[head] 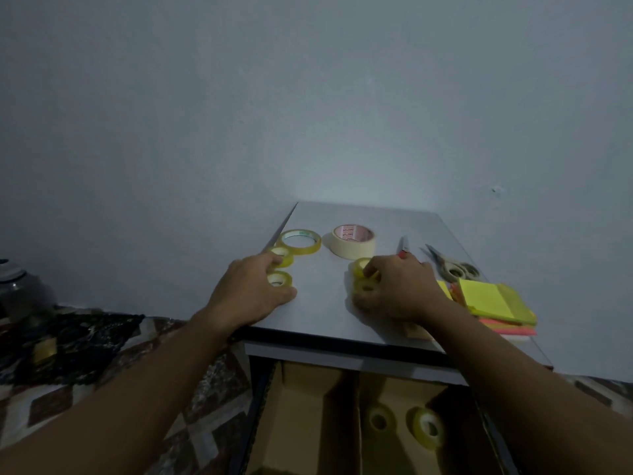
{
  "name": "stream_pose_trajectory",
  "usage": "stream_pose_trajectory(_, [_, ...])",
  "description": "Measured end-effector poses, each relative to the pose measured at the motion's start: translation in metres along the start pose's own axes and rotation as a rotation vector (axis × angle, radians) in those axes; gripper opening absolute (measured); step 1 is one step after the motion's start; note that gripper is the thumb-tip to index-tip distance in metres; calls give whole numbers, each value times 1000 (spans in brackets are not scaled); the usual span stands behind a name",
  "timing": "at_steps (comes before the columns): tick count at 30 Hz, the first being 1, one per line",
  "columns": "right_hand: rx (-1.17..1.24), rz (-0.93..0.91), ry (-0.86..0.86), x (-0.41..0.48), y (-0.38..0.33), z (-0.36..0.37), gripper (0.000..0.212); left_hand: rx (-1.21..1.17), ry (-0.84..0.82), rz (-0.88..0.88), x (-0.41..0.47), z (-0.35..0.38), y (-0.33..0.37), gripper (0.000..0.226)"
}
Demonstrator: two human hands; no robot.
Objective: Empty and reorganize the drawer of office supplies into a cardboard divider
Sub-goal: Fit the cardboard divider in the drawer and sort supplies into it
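Observation:
On the grey cabinet top (370, 217) my left hand (246, 293) curls round two small yellow tape rolls (279, 279), thumb below them. My right hand (399, 289) grips two more small yellow rolls (366, 287) near the middle. A large clear tape ring (300, 241) and a beige masking tape roll (352, 241) lie behind the hands. Below, the open drawer holds a cardboard divider (358, 423); two small tape rolls (380, 419) stand in its right compartment.
Scissors (452, 265) and a red-tipped pen (402, 246) lie at the right back. A stack of yellow and pink sticky notes (493, 299) sits by my right wrist. A patterned cloth (102, 354) and a dark jar (17, 289) are at the left.

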State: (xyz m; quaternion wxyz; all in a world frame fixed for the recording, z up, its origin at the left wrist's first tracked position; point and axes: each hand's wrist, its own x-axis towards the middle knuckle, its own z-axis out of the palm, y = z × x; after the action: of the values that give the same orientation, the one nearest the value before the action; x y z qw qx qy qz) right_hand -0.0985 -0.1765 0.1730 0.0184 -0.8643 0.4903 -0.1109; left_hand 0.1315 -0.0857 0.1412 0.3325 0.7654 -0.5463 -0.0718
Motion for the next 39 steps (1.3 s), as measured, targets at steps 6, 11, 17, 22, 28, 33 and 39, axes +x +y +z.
stream_pose_trajectory(6, [186,21,79,22,5,-16,48,-104,154,21,22,-6,10,47])
stream_pose_trajectory(11, [251,66,29,46,10,-19,53,-41,110,22,61,-6,11,55])
stream_pose_trajectory(17, [247,32,6,55,8,-8,53,-31,76,-5,82,10,-3,54])
stream_pose_trajectory(22, [233,35,23,56,7,-3,53,-49,107,-6,82,12,-6,43])
stream_pose_trajectory(28, [196,24,10,58,6,-3,55,-47,59,-9,81,7,-8,43])
stream_pose_trajectory(33, [191,37,-1,58,7,-4,56,-62,27,3,76,4,-10,44])
stream_pose_trajectory(39, [278,-11,61,45,7,-11,55,-105,82,18,52,-5,0,41])
